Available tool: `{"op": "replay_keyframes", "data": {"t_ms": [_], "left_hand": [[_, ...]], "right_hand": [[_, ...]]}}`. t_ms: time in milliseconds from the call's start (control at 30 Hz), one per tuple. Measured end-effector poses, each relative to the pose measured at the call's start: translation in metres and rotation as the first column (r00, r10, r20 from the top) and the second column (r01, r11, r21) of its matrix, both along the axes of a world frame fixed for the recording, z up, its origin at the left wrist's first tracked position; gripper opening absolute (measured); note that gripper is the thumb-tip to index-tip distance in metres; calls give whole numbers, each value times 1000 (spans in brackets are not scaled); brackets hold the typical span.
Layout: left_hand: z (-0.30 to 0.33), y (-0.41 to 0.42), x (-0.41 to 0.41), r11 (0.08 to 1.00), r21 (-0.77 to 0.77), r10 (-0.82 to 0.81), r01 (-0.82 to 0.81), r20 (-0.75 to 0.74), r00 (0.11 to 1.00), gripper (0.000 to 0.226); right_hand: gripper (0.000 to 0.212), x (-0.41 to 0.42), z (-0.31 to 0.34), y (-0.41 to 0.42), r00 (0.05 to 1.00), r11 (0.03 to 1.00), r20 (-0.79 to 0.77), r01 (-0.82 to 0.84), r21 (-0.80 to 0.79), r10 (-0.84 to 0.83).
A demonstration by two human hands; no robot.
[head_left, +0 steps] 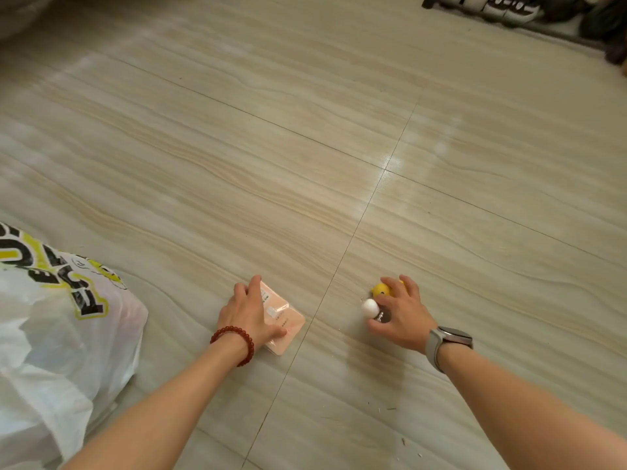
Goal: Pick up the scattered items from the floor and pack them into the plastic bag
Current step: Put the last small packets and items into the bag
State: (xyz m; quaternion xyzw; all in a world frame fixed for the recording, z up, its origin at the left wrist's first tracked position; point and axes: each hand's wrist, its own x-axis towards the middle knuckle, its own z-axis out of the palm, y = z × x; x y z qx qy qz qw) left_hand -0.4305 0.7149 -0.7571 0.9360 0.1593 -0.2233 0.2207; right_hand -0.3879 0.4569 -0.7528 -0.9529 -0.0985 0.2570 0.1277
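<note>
A flat pink packet (pixel 285 322) lies on the tiled floor. My left hand (pixel 246 312), with a red bead bracelet at the wrist, lies over its left side, fingers curled round the far edge and thumb on the near end. To the right, my right hand (pixel 402 313), with a grey watch at the wrist, closes over a small yellow toy (pixel 381 289) and a white ball (pixel 369 307) with a small dark piece under it. A white plastic bag (pixel 54 340) with black and yellow print sits on the floor at the left.
Pale wood-grain tiles stretch ahead with dark grout lines. Black and white shoes (pixel 509 8) stand in a row at the far right corner. A dim bulky shape shows at the top left.
</note>
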Motion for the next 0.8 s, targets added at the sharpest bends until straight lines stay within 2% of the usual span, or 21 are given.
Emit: {"op": "replay_keyframes", "data": {"t_ms": [133, 267, 367, 467, 567, 633, 800], "left_hand": [[8, 4, -10, 990, -138, 21, -22, -7, 1000, 85], [27, 14, -16, 974, -224, 64, -35, 124, 990, 58], [58, 28, -22, 963, -266, 118, -31, 318, 941, 49], [97, 49, -32, 958, -281, 195, -52, 511, 837, 45], [134, 82, -45, 942, -301, 313, -148, 630, 711, 40], [154, 108, -59, 911, -340, 409, -234, 669, 620, 36], [178, 179, -105, 744, -479, 648, -465, 687, 329, 26]], "right_hand": [[33, -12, 5, 12, 996, 995, 2, -86, -54, 87], [33, -19, 18, 39, 997, 994, 63, -58, 95, 52], [34, -15, 38, 68, 993, 967, 115, -46, 252, 17], [33, -14, 63, 103, 989, 898, 148, -56, 437, -10], [20, -21, 90, 145, 994, 773, 111, -76, 630, 7], [17, -30, 110, 176, 997, 682, 55, -72, 728, 46], [17, -64, 147, 262, 985, 478, 4, -86, 874, 170]]}}
